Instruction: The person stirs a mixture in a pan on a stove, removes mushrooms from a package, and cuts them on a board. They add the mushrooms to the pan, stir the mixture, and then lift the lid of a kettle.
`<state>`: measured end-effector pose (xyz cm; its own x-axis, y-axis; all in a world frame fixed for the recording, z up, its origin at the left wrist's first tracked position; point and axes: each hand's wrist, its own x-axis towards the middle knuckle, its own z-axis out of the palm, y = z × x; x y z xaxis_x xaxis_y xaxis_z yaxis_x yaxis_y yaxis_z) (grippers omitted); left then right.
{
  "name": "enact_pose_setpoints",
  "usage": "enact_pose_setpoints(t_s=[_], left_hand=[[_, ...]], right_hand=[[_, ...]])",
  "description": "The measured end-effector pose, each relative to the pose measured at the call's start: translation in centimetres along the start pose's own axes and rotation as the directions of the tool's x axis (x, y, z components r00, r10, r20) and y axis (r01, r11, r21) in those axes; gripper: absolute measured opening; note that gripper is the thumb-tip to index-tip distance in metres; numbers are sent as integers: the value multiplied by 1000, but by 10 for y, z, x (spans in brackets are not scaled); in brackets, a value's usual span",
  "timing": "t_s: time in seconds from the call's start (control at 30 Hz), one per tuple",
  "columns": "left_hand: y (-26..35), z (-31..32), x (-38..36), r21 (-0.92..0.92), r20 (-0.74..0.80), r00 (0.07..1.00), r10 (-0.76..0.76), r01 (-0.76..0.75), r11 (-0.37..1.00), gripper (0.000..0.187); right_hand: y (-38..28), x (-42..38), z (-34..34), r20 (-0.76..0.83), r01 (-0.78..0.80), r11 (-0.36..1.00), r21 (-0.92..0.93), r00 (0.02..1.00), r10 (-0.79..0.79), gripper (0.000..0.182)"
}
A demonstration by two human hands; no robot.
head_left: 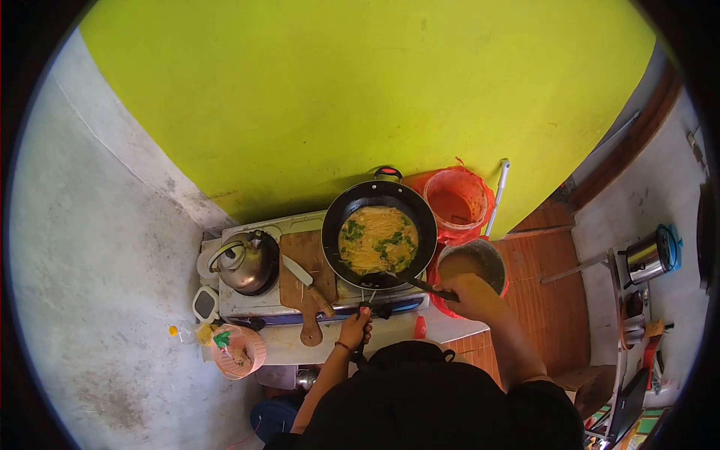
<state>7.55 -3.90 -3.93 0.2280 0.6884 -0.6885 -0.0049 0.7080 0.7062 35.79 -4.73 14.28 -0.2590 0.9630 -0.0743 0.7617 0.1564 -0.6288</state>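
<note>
A black wok (334,238) stands on the right part of the stove, holding yellowish noodles or thin strips (375,240) with green leaves in a broth. My left hand (355,330) is closed around the wok's long handle (360,349), just below the pan. My right hand (472,298) grips the dark handle of a spatula (424,285), whose blade end dips into the near right side of the wok. Left of the wok, a knife (298,271) lies across a wooden cutting board (302,251).
A metal kettle (251,264) sits on the stove's left side. Red-wrapped buckets (457,199) stand right of the wok. A pink basket (247,352) is at the lower left. Beyond the stove rises a green wall (360,90). At right, a rack holds a silver pot (646,259).
</note>
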Motion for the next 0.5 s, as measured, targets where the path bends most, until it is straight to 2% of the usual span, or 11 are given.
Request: enact_pose_setpoints(t_s=[0.1, 0.2, 0.3, 0.5], left_hand=[[-4, -2, 3, -6, 15, 1000, 19, -19, 1000, 44], [-4, -2, 4, 12, 9, 1000, 11, -11, 1000, 44], [2, 1, -2, 8, -9, 1000, -3, 3, 1000, 44], [-2, -1, 1, -2, -1, 1000, 6, -6, 1000, 45]], right_hand=[[2, -6, -14, 6, 41, 998, -57, 999, -40, 30], [-6, -6, -27, 49, -9, 997, -79, 999, 13, 29], [8, 1, 1, 0, 61, 998, -34, 998, -61, 30], [-4, 14, 32, -25, 2, 999, 53, 1000, -1, 33]])
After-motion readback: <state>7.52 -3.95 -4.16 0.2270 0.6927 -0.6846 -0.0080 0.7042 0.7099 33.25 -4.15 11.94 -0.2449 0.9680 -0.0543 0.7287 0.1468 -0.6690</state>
